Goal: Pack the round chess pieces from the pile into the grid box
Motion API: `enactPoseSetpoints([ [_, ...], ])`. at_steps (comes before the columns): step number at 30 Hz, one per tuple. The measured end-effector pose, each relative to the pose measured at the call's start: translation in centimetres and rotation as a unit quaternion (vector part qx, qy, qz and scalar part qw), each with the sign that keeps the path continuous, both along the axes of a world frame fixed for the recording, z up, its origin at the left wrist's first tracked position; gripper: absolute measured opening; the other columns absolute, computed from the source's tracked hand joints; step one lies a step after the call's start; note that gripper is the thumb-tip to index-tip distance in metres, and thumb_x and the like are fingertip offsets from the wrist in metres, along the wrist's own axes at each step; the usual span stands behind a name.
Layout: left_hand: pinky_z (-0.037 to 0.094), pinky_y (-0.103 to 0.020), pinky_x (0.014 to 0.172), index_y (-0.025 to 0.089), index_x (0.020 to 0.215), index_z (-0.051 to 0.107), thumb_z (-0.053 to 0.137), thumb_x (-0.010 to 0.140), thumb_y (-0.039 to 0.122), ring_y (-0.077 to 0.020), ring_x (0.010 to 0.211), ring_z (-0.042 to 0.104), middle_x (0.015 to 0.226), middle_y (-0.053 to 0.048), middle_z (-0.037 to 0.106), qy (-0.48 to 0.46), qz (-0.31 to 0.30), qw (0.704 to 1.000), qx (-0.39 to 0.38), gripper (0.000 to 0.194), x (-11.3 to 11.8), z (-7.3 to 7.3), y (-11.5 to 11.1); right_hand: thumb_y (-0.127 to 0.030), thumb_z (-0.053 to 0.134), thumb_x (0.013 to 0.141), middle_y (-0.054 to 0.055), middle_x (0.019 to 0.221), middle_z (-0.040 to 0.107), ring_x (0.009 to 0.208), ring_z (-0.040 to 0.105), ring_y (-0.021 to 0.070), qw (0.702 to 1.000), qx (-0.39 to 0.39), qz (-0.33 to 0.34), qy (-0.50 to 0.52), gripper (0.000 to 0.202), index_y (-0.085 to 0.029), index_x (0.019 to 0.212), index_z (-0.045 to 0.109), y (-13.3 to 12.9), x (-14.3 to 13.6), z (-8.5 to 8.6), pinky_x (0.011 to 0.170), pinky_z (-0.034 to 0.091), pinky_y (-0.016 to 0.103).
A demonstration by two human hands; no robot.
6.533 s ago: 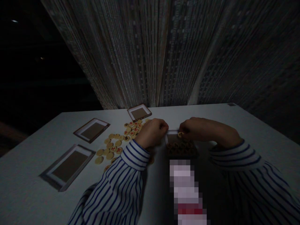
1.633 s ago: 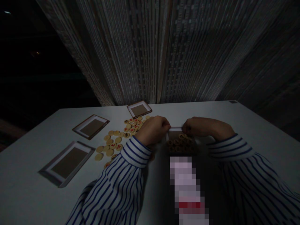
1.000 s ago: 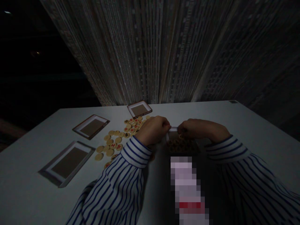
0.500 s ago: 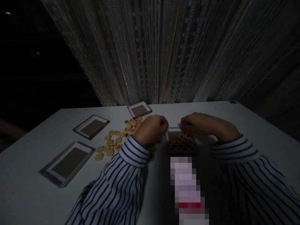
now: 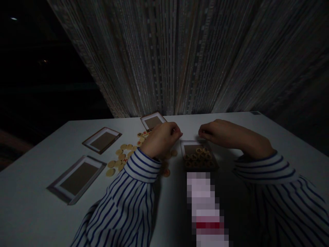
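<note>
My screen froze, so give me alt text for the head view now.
The left hand and right hand curl near the far edge of a shallow brown-floored rectangular box partly filled with round dark-marked pieces. At left, loose round yellowish pieces and three shallow rectangular boxes lie on a white table.

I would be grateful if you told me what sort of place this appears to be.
Probably a dim indoor room, perhaps at home or in a lounge: a long, grey-toned string curtain hangs behind a smooth white table, on which round, tan pieces with red or black markings lie.
</note>
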State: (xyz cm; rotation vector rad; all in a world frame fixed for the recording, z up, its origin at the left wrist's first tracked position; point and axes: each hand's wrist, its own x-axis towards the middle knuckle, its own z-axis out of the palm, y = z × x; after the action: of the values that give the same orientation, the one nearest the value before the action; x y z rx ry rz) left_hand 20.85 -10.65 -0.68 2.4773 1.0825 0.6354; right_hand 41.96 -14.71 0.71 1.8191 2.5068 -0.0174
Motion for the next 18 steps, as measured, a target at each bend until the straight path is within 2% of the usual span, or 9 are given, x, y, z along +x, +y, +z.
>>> enactPoseSetpoints([
  [4, 0.035, -0.023, 0.055, 0.016, 0.072, 0.060, 0.043, 0.085, 0.043, -0.0133, 0.062, 0.053, 0.066, -0.002, 0.060, 0.000, 0.011, 1.000, 0.011, 0.035, -1.1, 1.3, -0.2, -0.042, 0.034, 0.089, 0.007, 0.072, 0.064, 0.062, 0.055, 0.0166, 0.999, 0.031, -0.003, 0.009, 0.039, -0.018, 0.077, 0.062, -0.8, -0.9, 0.9, 0.056, 0.032, 0.028],
  [7, 0.031, -0.023, 0.050, 0.016, 0.064, 0.055, 0.035, 0.088, 0.045, -0.0109, 0.053, 0.048, 0.056, 0.001, 0.054, 0.018, 0.009, 1.000, -0.002, 0.043, -2.0, 2.7, -0.5, -0.042, 0.031, 0.091, 0.007, 0.072, 0.063, 0.061, 0.054, 0.0162, 0.997, 0.072, -0.001, 0.007, 0.039, -0.018, 0.081, 0.060, -1.4, -1.3, 1.4, 0.056, 0.031, 0.028],
  [15, 0.036, -0.022, 0.052, 0.015, 0.072, 0.054, 0.036, 0.088, 0.038, -0.0120, 0.055, 0.050, 0.058, 0.001, 0.053, 0.021, 0.041, 0.999, 0.028, 0.033, -5.6, 5.6, -1.4, -0.033, 0.030, 0.093, 0.006, 0.081, 0.066, 0.068, 0.059, 0.0172, 0.984, 0.167, 0.034, 0.055, 0.033, -0.017, 0.100, 0.058, -2.6, -2.3, 2.4, 0.062, 0.038, 0.028],
  [18, 0.041, -0.022, 0.056, 0.015, 0.080, 0.058, 0.038, 0.087, 0.037, -0.0127, 0.062, 0.054, 0.068, -0.001, 0.059, 0.017, 0.013, 1.000, 0.018, 0.030, -7.4, 6.2, -1.7, -0.030, 0.034, 0.091, 0.005, 0.084, 0.067, 0.069, 0.060, 0.0163, 0.974, 0.200, 0.047, 0.095, 0.029, -0.017, 0.100, 0.059, -3.1, -2.8, 2.8, 0.062, 0.040, 0.028],
])
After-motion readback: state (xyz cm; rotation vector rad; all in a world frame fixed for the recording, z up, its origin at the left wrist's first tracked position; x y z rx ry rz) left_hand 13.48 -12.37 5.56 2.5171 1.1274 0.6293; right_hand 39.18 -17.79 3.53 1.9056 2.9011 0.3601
